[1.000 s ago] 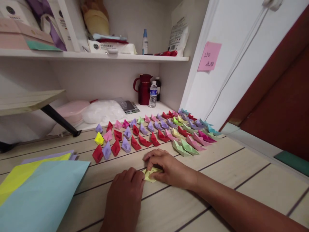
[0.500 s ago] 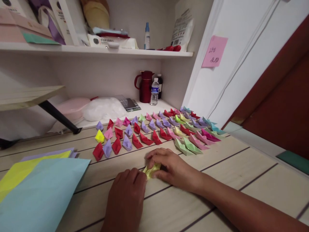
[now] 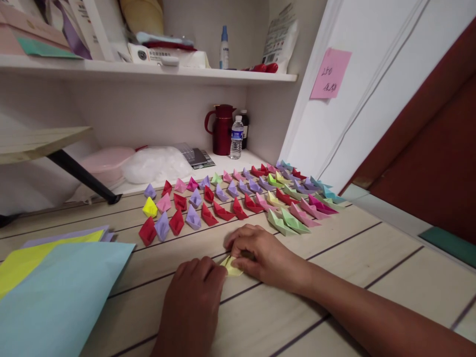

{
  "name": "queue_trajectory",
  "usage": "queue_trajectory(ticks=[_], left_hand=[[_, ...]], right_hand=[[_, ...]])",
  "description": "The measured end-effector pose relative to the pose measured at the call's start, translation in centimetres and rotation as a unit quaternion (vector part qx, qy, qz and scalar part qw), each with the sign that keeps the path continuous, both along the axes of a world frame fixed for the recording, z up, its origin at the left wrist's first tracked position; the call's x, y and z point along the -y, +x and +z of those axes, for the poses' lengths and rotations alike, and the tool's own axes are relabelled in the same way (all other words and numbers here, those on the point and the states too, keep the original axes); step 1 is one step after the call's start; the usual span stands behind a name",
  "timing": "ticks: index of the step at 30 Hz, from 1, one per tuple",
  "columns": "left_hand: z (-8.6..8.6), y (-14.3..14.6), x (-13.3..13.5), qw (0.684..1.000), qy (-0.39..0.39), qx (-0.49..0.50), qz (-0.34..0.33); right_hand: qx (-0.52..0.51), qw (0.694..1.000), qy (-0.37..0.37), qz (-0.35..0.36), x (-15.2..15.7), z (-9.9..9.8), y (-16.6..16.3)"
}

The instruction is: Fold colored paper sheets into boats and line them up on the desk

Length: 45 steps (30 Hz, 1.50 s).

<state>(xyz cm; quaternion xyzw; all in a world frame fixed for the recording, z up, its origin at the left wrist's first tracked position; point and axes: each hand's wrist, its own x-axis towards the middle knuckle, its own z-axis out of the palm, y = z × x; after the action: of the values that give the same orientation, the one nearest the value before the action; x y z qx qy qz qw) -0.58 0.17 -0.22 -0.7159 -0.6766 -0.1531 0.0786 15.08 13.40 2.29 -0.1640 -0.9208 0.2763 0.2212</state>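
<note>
- The small pale-yellow piece of folded paper [image 3: 233, 267], taken here as landmark, is held low over the wood-grain table [image 3: 357, 277], between the two hands.
- Its right part is pinched between the thumb and curled forefinger of the right hand [image 3: 262, 255].
- Its left edge is touched by the left hand [image 3: 195, 295], whose fingers are bent downward; whether the paper is pinched there cannot be told, the fingertips being hidden.
- Beyond the landmark, small multicoloured folded-paper boats [image 3: 223, 212] are arranged in rows.
- To its left, a large light-blue paper sheet [image 3: 67, 287] is laid partly over a bright-yellow paper sheet [image 3: 33, 258].
- Farther beyond it, behind the boats, a clear plastic bottle with a blue label [image 3: 236, 141] is placed just beside a dark-red handled jug [image 3: 220, 131].
</note>
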Motion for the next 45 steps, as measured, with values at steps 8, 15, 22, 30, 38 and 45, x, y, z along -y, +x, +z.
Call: queue_trajectory(ticks=[8, 15, 22, 30, 38, 45], left_hand=[[0.0, 0.0, 0.0, 1.0, -0.022, 0.013, -0.007], [0.1, -0.1, -0.2, 1.0, -0.029, 0.011, 0.002], [0.0, 0.0, -0.3, 0.999, -0.03, 0.018, 0.003], [-0.4, -0.2, -0.3, 0.999, -0.028, 0.022, -0.009], [-0.5, -0.1, -0.4, 1.0, -0.011, 0.017, -0.005], [-0.1, 0.2, 0.2, 0.998, 0.055, -0.028, -0.034]], right_hand=[[0.008, 1.0, 0.015, 0.0, 0.0, -0.2, 0.0], [-0.024, 0.999, -0.042, -0.018, -0.4, -0.8, -0.4], [-0.086, 0.986, -0.145, 0.012, -1.3, 1.4, 1.0], [-0.127, 0.985, -0.108, -0.051, -1.6, 2.0, 1.6], [-0.046, 0.995, -0.067, -0.063, -1.1, 1.9, 1.4], [-0.013, 0.997, -0.058, -0.047, -0.4, 2.4, 1.2]])
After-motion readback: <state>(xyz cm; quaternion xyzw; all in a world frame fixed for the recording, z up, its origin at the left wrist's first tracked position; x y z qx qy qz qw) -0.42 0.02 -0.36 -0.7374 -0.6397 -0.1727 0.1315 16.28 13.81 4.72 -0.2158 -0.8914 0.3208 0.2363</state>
